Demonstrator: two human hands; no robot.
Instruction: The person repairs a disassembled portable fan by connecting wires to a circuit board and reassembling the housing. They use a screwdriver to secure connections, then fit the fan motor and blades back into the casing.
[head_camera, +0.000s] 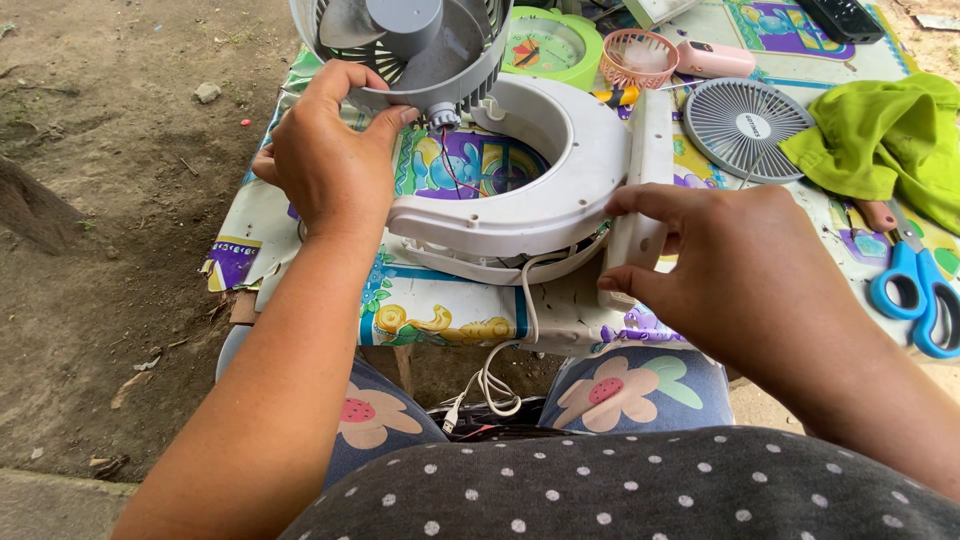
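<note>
My left hand (325, 150) grips the rim of a grey fan cage with blades and motor (405, 45), holding it tilted above the table's far left. Thin red wires run from the motor down into a white ring-shaped fan housing (540, 190) lying on the table. My right hand (725, 265) pinches the white side bar (640, 160) of that housing at its near right end. A white cable (495, 375) hangs from the housing over the table edge.
A colourful cartoon-printed cloth (440, 310) covers the small table. On it lie a grey round grille (745, 125), a green cloth (885, 140), blue scissors (920, 295), a green clock (550, 45), a small pink fan (640, 55) and a black remote (845, 18). Bare dirt ground lies to the left.
</note>
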